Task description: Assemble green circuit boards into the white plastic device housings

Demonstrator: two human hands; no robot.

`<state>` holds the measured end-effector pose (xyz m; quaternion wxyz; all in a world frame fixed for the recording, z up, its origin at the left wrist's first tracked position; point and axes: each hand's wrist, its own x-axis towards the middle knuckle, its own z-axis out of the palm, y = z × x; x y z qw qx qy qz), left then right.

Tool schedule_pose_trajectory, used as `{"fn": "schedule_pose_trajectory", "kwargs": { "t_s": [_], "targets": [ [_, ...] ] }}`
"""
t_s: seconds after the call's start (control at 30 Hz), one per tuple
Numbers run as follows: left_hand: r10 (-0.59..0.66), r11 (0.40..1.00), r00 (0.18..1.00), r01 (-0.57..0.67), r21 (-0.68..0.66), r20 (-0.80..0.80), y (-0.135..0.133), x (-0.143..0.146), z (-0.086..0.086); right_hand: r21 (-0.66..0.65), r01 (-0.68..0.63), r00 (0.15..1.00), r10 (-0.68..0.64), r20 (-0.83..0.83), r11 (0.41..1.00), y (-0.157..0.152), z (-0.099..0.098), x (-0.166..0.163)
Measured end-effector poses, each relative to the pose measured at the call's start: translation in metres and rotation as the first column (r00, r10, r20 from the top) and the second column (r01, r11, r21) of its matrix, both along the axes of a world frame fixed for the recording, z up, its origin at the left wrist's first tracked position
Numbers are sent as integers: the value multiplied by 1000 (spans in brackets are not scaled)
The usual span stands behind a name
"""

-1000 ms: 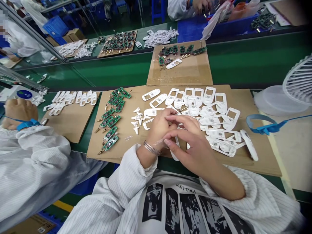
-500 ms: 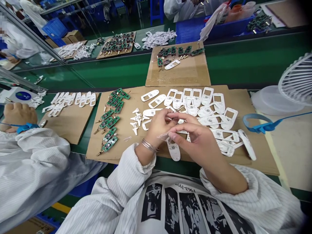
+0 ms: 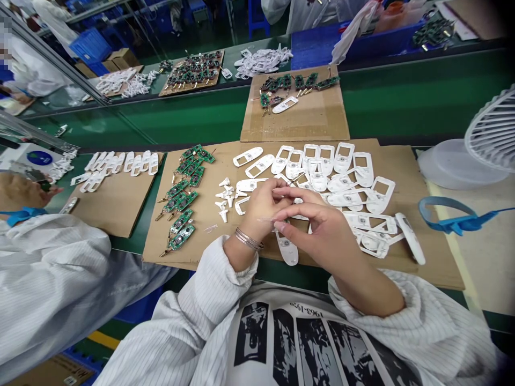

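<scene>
Over the cardboard's near middle, my left hand (image 3: pixel 263 208) is closed with its fingers curled inward. What it grips is mostly hidden; dark thin wires (image 3: pixel 296 178) show just beyond the fingertips. My right hand (image 3: pixel 322 222) meets it from the right, thumb and finger pinched on a small strip of clear plastic film (image 3: pixel 265 219). Beneath both hands lies a white plastic housing (image 3: pixel 287 251) with a rounded end. Small white plastic clips (image 3: pixel 223 205) lie left of my hands, and green circuit boards (image 3: pixel 182 237) with metal cylinders on wires line the cardboard's left side.
Many white housings (image 3: pixel 344 158) cover the cardboard (image 3: pixel 426 236) on the right. A blue wrist strap (image 3: pixel 454 215) and a white fan (image 3: pixel 493 134) stand at right. A co-worker's hand (image 3: pixel 20 193) is at far left. Another cardboard sheet (image 3: pixel 295 126) with boards lies behind.
The clear film has shifted slightly up and flattened in my right hand's pinch. My hands otherwise stay together. The co-worker's hand has moved down and left, with a dark green piece now at its fingers.
</scene>
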<state>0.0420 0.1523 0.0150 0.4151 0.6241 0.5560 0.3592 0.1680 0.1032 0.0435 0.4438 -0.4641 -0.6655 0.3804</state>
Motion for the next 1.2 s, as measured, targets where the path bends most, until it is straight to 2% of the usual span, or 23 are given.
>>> {"fn": "schedule_pose_trajectory", "kwargs": {
  "t_s": [0.17, 0.27, 0.37, 0.47, 0.53, 0.6, 0.7, 0.8, 0.9, 1.0, 1.1, 1.2],
  "targets": [
    [-32, 999, 999, 33, 38, -18, -3, 1, 5, 193, 77, 979, -111, 171, 978, -3, 2, -6],
    [3, 1000, 999, -4, 24, 42, -5, -8, 10, 254, 102, 962, -161, 223, 962, -5, 5, -2],
    [125, 989, 943, -94, -113, 308, -11, -32, 17, 304, 146, 948, -222, 230, 941, -3, 8, 13],
    [261, 960, 793, -150, -238, 550, -21, -65, 27, 344, 140, 934, -239, 266, 929, 5, 7, 28],
    [323, 944, 729, -202, -261, 603, -28, -82, 31, 326, 59, 924, -175, 340, 944, 13, 2, 30],
    [369, 929, 694, -251, -272, 618, -34, -94, 32, 259, -72, 886, -57, 459, 963, 23, -5, 22],
    [390, 920, 667, -254, -298, 635, -39, -99, 26, 135, -271, 717, 106, 689, 953, 37, -16, -5],
    [383, 921, 642, -214, -325, 664, -42, -100, 20, 99, -387, 572, 155, 806, 917, 49, -23, -30],
    [384, 923, 604, -219, -318, 699, -43, -105, 19, 91, -441, 515, 168, 841, 893, 55, -23, -42],
    [394, 919, 557, -255, -301, 731, -44, -112, 18, 73, -445, 469, 163, 868, 893, 60, -17, -46],
    [392, 920, 517, -243, -308, 761, -44, -112, 15, 84, -409, 465, 128, 876, 909, 67, -13, -56],
    [372, 928, 498, -168, -333, 784, -45, -106, 13, 87, -397, 469, 121, 875, 914, 77, -16, -72]
  ]
}}
